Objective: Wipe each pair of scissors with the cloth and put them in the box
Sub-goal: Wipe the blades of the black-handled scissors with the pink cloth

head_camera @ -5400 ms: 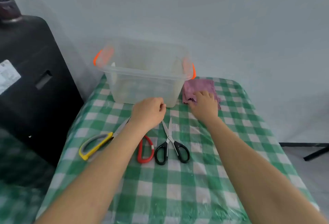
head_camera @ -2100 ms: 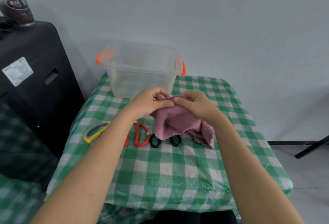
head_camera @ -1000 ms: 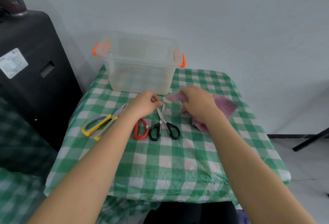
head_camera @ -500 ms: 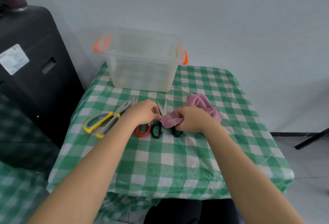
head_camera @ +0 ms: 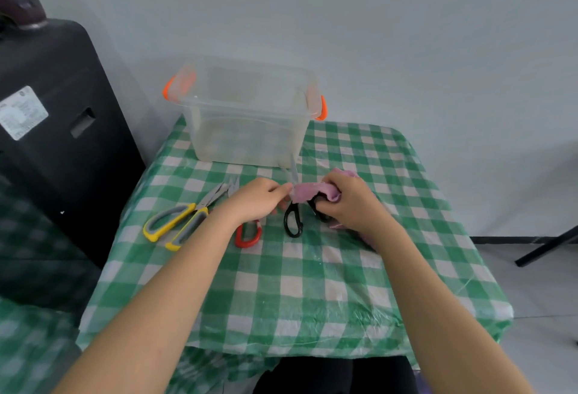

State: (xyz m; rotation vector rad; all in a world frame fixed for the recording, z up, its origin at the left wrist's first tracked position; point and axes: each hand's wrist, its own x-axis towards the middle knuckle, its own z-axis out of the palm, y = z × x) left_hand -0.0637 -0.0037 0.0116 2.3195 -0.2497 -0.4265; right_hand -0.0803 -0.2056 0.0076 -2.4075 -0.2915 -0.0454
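Head view, looking down over our two bare forearms, which reach forward across a table covered in green and white check cloth. Nearest the hands, the right hand is curled around a bunched pink cloth, pressing it onto the black-handled scissors. One black loop shows below the cloth, the other is mostly hidden under the right hand, and a blurred blade pokes up beyond it. The left hand has its fingertips pinched together at the cloth's left edge; we cannot tell whether it grips cloth or blade.

Half a second ago the scissors lay flat with the cloth just arriving over them. Now the cloth is wrapped around the pivot and the blades seem tilted up off the table. We judge that wiping of the first pair has begun.

Just left, partly under the left wrist, lies a pair of red-handled scissors, one loop showing. Further left rests a larger yellow and grey pair, blades pointing away. Neither has moved.

At the far edge stands the clear plastic box with orange handles, holding no scissors that we can see. Against the wall on the left is a black cabinet.
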